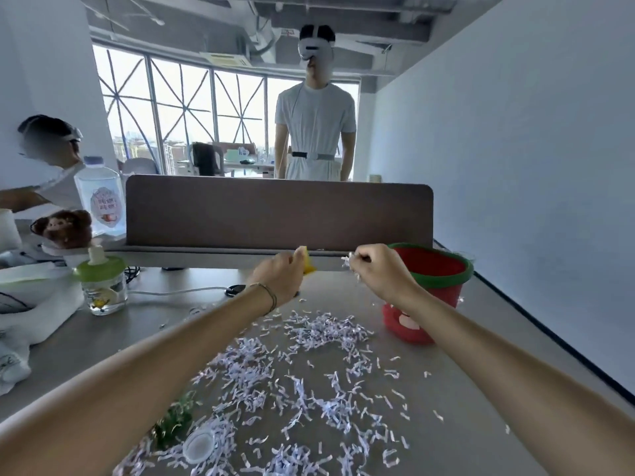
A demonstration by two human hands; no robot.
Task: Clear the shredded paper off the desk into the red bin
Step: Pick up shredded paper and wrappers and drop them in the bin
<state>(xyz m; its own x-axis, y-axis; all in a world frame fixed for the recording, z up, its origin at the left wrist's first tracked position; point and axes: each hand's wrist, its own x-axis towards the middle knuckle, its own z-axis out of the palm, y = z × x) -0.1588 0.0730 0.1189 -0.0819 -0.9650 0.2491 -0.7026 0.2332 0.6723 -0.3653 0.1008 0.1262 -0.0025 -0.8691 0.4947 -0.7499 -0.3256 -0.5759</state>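
White shreds (347, 262) are pinched in the closed right hand (379, 269), raised just left of the red bin (436, 269). Something yellow (307, 261) is clasped in the closed left hand (279, 280). Shredded paper (302, 379) is strewn across the desk (481, 355) below.

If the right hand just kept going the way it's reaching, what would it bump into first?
Probably the red bin. The right hand, closed on a pinch of shredded paper, sits beside the bin's near rim. Depth is unclear from one view, and the divider panel stands further back.
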